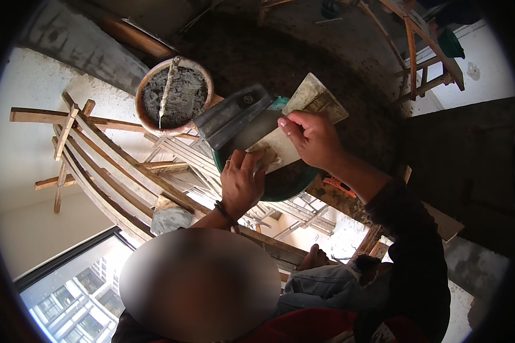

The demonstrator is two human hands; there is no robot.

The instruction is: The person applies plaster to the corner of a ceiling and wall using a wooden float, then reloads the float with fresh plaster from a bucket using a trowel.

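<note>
Head view: both hands are working over a green basin (292,191). Left hand (241,184) is closing its fingers on the lower end of a flat plaster board (303,117), thumb side against the board's bottom edge, where a lump of tan mortar (267,155) is sitting. Right hand (313,139) is gripping the same board on its right edge, fingers curled over the face. Board is tilting above the basin, its upper corner pointing away from the person. A dark steel trowel blade (232,117) is lying just beside the board on its left, overlapping the basin rim; cannot tell which hand, if any, is holding it.

Green basin is sitting just under the hands, mostly hidden by them; its inside is looking dark, contents unclear.

Further left and up, a round reddish pan (174,96) is holding grey wet mortar, filling it nearly to the rim, with a pale stick (167,91) standing in the mix. Pan is near the trowel tip, not touching the basin as far as visible.

Wooden scaffold slats (109,160) are running below the pan and basin. Person's dark sleeve (409,240) is coming in from lower right.
</note>
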